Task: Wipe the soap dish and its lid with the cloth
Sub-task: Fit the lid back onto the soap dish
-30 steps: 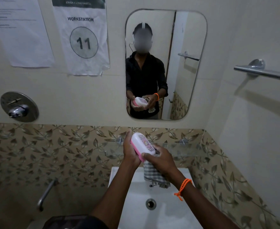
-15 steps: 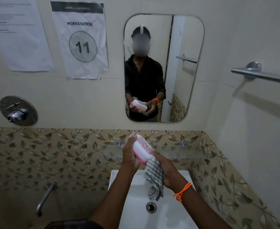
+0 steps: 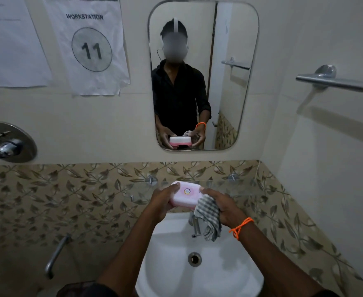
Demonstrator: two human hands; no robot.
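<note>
The soap dish (image 3: 184, 195), tilted a second ago, is now lying level; left hand (image 3: 162, 202) is gripping it, right hand (image 3: 221, 207) is clutching the cloth (image 3: 208, 217), wiping apparently pausing.

bathroom | washbasin (image 3: 230, 273) | wall mirror (image 3: 230, 93) | towel rail (image 3: 337, 82) | tiled walls

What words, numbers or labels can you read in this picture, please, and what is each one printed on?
"WORKSTATION": on the creased paper sign taped left of the mirror.
"11": in the circle on that same sign.
Dark header strip along the sign's top edge: cut off, unreadable.
Second sheet further left: print too faint to read.
Round emblem on the soap dish lid: too small to read.
</note>
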